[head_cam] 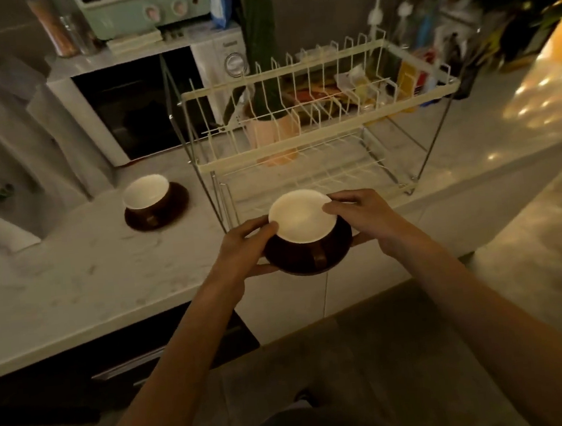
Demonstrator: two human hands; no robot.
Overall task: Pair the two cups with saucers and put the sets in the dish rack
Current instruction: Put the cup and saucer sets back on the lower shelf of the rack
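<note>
Both hands carry one set toward the dish rack [316, 133] — the left hand [241, 247] and right hand [365, 215] have fingers [335, 207] clamped on the cup [302, 216] and the saucer [308, 258] beneath it. The other set [155, 204] waits on the worktop [72, 274], well left of the fingers. Next, I'd judge, a level slide onto the lower shelf.

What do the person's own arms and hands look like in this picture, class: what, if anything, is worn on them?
Both arms are bare along all of their visible length: no sleeve shows at any point. The left hand and the right hand wear no gloves. No watch, bracelet or ring can be made out on either, though the light is dim and the picture soft, so small items could be missed.
</note>
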